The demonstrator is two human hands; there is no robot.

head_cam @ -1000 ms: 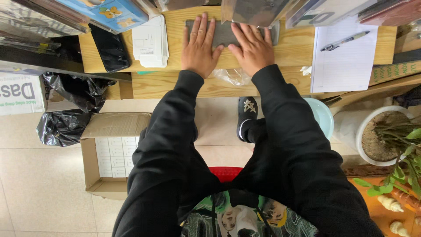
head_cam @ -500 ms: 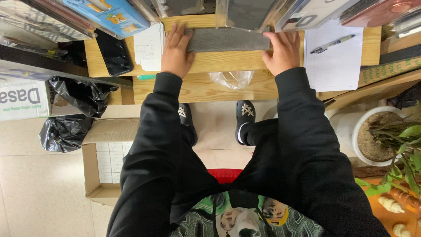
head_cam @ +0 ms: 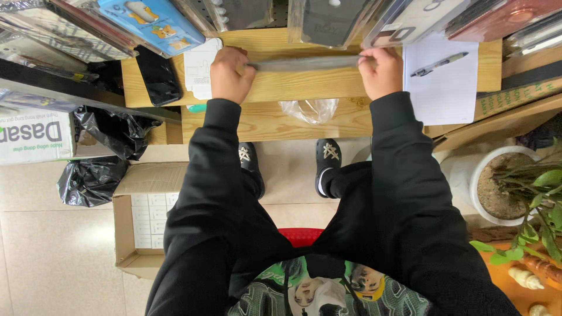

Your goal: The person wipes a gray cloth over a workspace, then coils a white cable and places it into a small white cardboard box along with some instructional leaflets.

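Observation:
A flat grey sheet [head_cam: 304, 62], seen nearly edge-on, is lifted above the wooden table [head_cam: 304, 88]. My left hand [head_cam: 229, 75] grips its left end and my right hand [head_cam: 383, 71] grips its right end. Both arms are in black sleeves. The sheet stretches level between the two hands, just under hanging packaged phone cases [head_cam: 328, 20].
A white paper with a pen [head_cam: 439, 64] lies right of my right hand. A black phone [head_cam: 157, 75] and a white card [head_cam: 199, 67] lie to the left. A clear plastic bag [head_cam: 309, 110], cardboard box [head_cam: 143, 225], black rubbish bags [head_cam: 93, 178] and potted plant [head_cam: 509, 187] surround my feet.
My hands moved apart from the middle of the sheet to its two ends and raised it off the table, tipping it edge-on.

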